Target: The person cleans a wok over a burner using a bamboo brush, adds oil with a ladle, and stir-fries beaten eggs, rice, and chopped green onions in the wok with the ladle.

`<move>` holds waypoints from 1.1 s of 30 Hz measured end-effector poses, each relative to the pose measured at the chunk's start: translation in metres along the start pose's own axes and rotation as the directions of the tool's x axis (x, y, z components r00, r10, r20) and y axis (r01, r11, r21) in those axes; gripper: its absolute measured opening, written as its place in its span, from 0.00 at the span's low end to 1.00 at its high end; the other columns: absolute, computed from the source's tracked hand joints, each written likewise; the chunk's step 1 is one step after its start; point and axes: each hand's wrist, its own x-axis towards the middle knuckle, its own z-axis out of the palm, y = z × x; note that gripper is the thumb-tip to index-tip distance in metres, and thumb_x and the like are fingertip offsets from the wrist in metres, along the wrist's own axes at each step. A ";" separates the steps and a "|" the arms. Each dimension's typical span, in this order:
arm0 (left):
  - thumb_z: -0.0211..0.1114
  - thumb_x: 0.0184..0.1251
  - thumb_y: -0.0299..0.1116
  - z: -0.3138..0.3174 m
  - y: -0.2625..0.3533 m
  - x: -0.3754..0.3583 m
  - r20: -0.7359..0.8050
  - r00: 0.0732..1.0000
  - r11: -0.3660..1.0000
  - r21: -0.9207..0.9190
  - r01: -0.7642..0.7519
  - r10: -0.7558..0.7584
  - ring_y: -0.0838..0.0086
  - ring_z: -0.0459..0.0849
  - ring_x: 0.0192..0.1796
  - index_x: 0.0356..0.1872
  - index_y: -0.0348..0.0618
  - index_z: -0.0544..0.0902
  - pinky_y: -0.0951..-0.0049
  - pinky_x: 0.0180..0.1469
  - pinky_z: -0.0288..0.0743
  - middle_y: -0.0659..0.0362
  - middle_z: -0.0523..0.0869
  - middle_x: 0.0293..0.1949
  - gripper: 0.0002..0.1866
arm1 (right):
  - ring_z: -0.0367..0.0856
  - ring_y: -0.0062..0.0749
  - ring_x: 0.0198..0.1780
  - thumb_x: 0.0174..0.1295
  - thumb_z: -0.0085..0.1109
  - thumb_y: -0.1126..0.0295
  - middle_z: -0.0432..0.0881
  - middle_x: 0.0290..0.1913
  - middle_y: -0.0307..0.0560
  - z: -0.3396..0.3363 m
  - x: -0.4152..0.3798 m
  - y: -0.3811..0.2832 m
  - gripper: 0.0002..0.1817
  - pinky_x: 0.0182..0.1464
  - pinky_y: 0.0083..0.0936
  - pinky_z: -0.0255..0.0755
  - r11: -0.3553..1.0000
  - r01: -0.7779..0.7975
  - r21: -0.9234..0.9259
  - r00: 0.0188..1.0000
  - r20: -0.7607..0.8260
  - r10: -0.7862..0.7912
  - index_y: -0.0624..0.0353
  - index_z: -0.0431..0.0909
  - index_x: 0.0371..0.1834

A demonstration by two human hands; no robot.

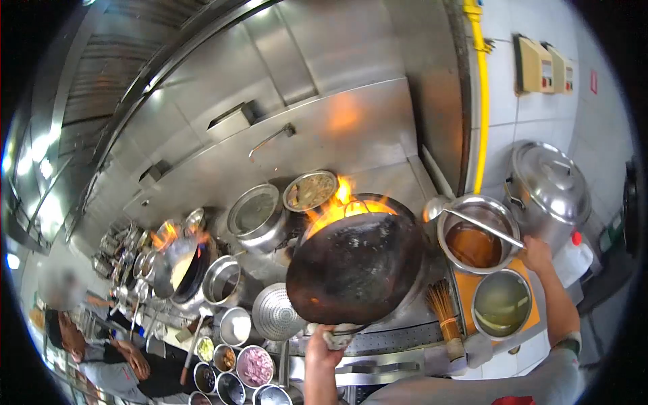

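My left hand (320, 352) is closed round the near handle of a large dark wok (354, 266), with a folded cloth (336, 337) between. The wok tilts up over the burner, and flames rise behind its far rim. My right hand (535, 255) is wrapped round the end of a long metal ladle (484, 228). The ladle's shaft crosses above a steel pot of brown liquid (472, 246), with its bowl at the pot's left side. Just below my right hand stands a bowl of pale yellowish liquid (501, 304). The wok's inside is hidden from me.
A bamboo brush (445, 320) lies right of the wok. A perforated strainer (278, 312) and several ingredient bowls, one with chopped pink pieces (255, 366), sit at left. A lidded pot (550, 182) stands at right. Another flaming wok (192, 270) and people (101, 358) are farther left.
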 end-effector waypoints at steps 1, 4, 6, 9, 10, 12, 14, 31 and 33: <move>0.57 0.65 0.31 -0.010 -0.010 0.011 0.085 0.996 1.000 -0.028 0.006 -0.004 0.51 0.84 0.52 0.60 0.39 0.72 0.48 0.51 0.81 0.47 0.83 0.54 0.22 | 0.84 0.59 0.37 0.58 0.63 0.66 0.84 0.31 0.58 -0.003 0.002 -0.003 0.11 0.42 0.51 0.78 0.999 0.043 -0.002 0.999 -0.031 -0.043 0.58 0.80 0.40; 0.57 0.66 0.30 0.008 -0.026 0.011 0.097 0.995 0.998 -0.064 0.021 -0.015 0.54 0.86 0.46 0.50 0.38 0.76 0.50 0.45 0.83 0.46 0.84 0.49 0.13 | 0.85 0.51 0.30 0.58 0.63 0.66 0.83 0.26 0.54 0.018 0.005 -0.026 0.12 0.32 0.43 0.78 0.952 0.228 0.203 0.973 -0.010 -0.230 0.58 0.79 0.42; 0.58 0.66 0.31 0.005 -0.036 0.031 0.103 0.992 0.997 -0.011 0.077 -0.076 0.54 0.86 0.44 0.49 0.37 0.76 0.52 0.43 0.84 0.45 0.84 0.47 0.13 | 0.79 0.29 0.22 0.63 0.62 0.69 0.77 0.23 0.42 -0.064 -0.020 -0.133 0.16 0.22 0.29 0.72 0.775 -0.126 0.620 0.879 0.431 -0.202 0.56 0.77 0.54; 0.58 0.70 0.33 0.023 -0.042 0.032 0.049 0.995 0.996 -0.012 0.083 -0.083 0.54 0.86 0.43 0.51 0.37 0.75 0.55 0.46 0.82 0.46 0.85 0.46 0.14 | 0.68 0.17 0.17 0.66 0.57 0.76 0.69 0.23 0.33 -0.103 -0.032 -0.260 0.25 0.16 0.19 0.63 0.345 -0.153 0.926 0.793 0.323 -0.517 0.55 0.68 0.67; 0.59 0.72 0.36 0.017 -0.047 0.041 0.077 0.994 0.997 -0.015 0.080 -0.078 0.55 0.86 0.44 0.52 0.37 0.75 0.56 0.46 0.82 0.48 0.85 0.47 0.14 | 0.68 0.17 0.16 0.67 0.55 0.78 0.69 0.23 0.33 -0.105 -0.024 -0.300 0.27 0.15 0.20 0.63 0.256 -0.169 0.952 0.758 0.291 -0.584 0.55 0.65 0.70; 0.60 0.74 0.42 0.009 -0.041 0.032 0.155 0.983 0.995 0.009 0.102 -0.102 0.56 0.86 0.46 0.54 0.39 0.75 0.57 0.47 0.82 0.49 0.85 0.47 0.18 | 0.68 0.19 0.15 0.66 0.57 0.76 0.70 0.21 0.35 -0.104 -0.003 -0.387 0.20 0.14 0.20 0.59 0.169 -0.178 0.969 0.687 0.246 -0.684 0.59 0.69 0.61; 0.61 0.76 0.45 -0.010 -0.031 0.018 0.215 0.971 0.994 0.038 0.101 -0.106 0.57 0.86 0.48 0.57 0.39 0.74 0.58 0.48 0.83 0.50 0.85 0.49 0.21 | 0.70 0.20 0.17 0.63 0.57 0.77 0.71 0.21 0.37 -0.092 0.025 -0.473 0.19 0.16 0.24 0.63 0.241 -0.168 0.956 0.623 0.292 -0.726 0.59 0.71 0.58; 0.77 0.57 0.42 -0.234 -0.053 0.030 0.051 0.880 0.472 0.829 -0.301 0.473 0.56 0.88 0.51 0.54 0.34 0.80 0.61 0.52 0.80 0.43 0.88 0.47 0.28 | 0.74 0.14 0.23 0.64 0.54 0.75 0.72 0.30 0.34 -0.053 0.067 -0.664 0.05 0.18 0.14 0.60 -0.252 -0.965 0.074 0.263 0.297 -0.918 0.55 0.67 0.35; 0.77 0.56 0.42 -0.234 -0.045 0.033 0.060 0.902 0.459 0.845 -0.273 0.427 0.54 0.88 0.50 0.53 0.35 0.82 0.60 0.52 0.80 0.43 0.88 0.47 0.28 | 0.74 0.12 0.24 0.65 0.56 0.74 0.73 0.33 0.35 -0.064 0.057 -0.626 0.07 0.19 0.14 0.62 -0.269 -0.957 0.110 0.288 0.254 -0.923 0.58 0.67 0.39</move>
